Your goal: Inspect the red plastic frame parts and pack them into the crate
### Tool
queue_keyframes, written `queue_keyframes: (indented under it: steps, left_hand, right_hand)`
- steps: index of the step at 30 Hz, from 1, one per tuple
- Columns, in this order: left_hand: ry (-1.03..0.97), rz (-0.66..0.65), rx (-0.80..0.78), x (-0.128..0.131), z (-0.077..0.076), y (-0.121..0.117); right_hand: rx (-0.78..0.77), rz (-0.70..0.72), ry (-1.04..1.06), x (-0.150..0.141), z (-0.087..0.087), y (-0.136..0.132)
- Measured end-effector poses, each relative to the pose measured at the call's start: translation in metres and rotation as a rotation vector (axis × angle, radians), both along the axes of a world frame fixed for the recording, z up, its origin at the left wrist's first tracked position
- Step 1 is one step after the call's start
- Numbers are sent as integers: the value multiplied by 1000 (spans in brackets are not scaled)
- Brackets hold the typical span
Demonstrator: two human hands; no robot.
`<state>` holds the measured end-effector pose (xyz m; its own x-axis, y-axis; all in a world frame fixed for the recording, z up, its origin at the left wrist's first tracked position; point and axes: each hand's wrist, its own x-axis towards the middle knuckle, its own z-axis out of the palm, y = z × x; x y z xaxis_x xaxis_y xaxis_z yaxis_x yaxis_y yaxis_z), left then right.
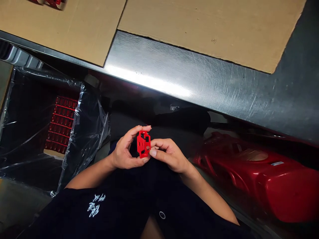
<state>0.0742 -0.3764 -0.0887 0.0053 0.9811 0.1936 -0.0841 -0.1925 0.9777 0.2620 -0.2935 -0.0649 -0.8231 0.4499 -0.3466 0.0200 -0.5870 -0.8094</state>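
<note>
A small red plastic part (141, 144) with several cut-out openings is held up in front of my body, below the edge of the bench. My left hand (128, 149) grips it by its top and bottom ends, between thumb and fingers. From the other side my right hand (169, 154) pinches its lower right edge with thumb and forefinger. Whether the right fingertips hold anything smaller there cannot be made out.
A metal bench (154, 59) crosses the top, with cardboard sheets (211, 30) on it and red parts (56, 2) at upper left. At left, a plastic-lined box (81, 99) holds stacked red parts (61, 122). Large red mouldings (286, 186) lie at right.
</note>
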Motion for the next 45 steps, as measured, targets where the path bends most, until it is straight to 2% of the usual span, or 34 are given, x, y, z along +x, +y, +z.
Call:
queue_keyframes:
  steps: [7,15,23,32,37,45]
  left_hand:
    - [-42,-5,-31,0,-3,0]
    - [-171,-28,-40,1,-4,-1]
    - [-113,-3,-49,2,-7,-2]
    - [-176,-9,-184,1,-7,-8]
    - [-97,9,-146,0,-7,-8]
    - [9,3,3,0,-4,-4]
  right_hand:
    - [-1,-15,-19,-4,0,-1]
    - [-77,-48,-37,-6,1,-5]
    - [-107,-33,1,-6,-4,-6]
    - [-173,-44,3,-5,-5,-10]
    - [-174,-30,11,-4,-7,-11]
    - [-160,-30,19,-3,-9,-10]
